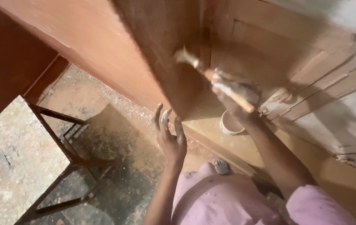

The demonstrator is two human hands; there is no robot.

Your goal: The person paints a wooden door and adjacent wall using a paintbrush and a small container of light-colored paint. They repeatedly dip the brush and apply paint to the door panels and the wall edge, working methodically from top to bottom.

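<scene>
Our right hand [233, 96] gripped a brush [211, 77] against the wooden panel [161, 37], left hand [170, 135] spread open (white cup [230, 123] nearby); coating looked partly done.

Brush [211, 77]: motion-blurred at upper centre; bristle end smeared, handle partly covered by the right hand [236, 98], whose fingers also blur.
White cup [230, 124]: upper part hidden behind the right forearm; contents cannot be told.
Metal stool [27, 154]: cut off by left and bottom edges.
Wooden panel [103, 46]: top runs out of frame.
Foot [222, 166]: mostly hidden by pink clothing.
</scene>
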